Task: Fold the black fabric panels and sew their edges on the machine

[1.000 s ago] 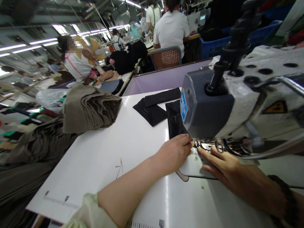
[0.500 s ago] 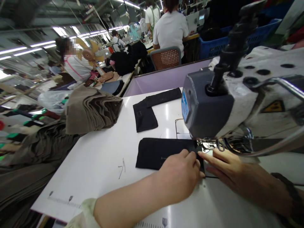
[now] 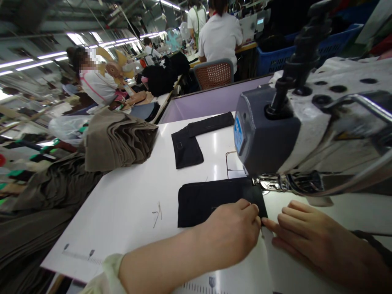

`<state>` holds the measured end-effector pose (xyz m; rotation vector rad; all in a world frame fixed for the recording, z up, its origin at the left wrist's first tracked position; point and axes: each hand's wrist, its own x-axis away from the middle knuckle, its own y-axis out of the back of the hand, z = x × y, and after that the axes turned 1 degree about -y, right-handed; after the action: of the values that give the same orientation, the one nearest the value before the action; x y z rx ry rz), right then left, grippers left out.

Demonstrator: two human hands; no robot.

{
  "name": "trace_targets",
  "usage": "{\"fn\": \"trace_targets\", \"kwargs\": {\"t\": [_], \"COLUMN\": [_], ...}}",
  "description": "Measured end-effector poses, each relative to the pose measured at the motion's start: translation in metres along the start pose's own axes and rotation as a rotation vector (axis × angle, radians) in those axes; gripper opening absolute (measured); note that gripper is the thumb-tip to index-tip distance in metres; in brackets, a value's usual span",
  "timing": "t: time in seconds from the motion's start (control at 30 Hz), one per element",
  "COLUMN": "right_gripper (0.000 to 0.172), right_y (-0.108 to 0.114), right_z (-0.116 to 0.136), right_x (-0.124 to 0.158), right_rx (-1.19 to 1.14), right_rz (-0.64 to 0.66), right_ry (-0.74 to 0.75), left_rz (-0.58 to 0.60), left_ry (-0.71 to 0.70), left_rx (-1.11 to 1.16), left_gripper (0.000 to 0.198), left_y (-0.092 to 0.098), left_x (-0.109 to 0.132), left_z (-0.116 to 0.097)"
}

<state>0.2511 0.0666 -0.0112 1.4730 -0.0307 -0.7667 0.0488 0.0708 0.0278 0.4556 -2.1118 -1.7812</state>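
A dark fabric piece lies flat on the white table, its far right corner at the presser foot of the sewing machine. My left hand is closed on the near right part of this piece, with its fingertips partly hidden. Beside it, my right hand rests on the table with its fingers stretched out, the index fingertip at the fabric's near right corner. Another dark fabric piece, with a folded strip across its top, lies farther back.
Stacked brown fabric stands at the table's left edge. Loose thread ends lie on the white tabletop, which has a printed ruler at its near edge. Beyond the purple partition, a person in white sits on a chair.
The fabric's right end has swung toward me, away from the presser foot. My right hand has drawn back from beside the foot, and my left hand has shifted slightly nearer.
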Motion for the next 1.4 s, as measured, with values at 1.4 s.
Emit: {"fn": "trace_targets", "kwargs": {"t": [1.4], "right_gripper": [0.033], "right_y": [-0.018], "right_z": [-0.02], "right_x": [0.002], "right_rx": [0.242], "right_rz": [-0.015], "right_ry": [-0.204], "left_rz": [-0.232], "left_ry": [0.152], "left_rx": [-0.025], "left_gripper": [0.025], "left_y": [-0.027], "left_x": [-0.018], "left_z": [0.051]}}
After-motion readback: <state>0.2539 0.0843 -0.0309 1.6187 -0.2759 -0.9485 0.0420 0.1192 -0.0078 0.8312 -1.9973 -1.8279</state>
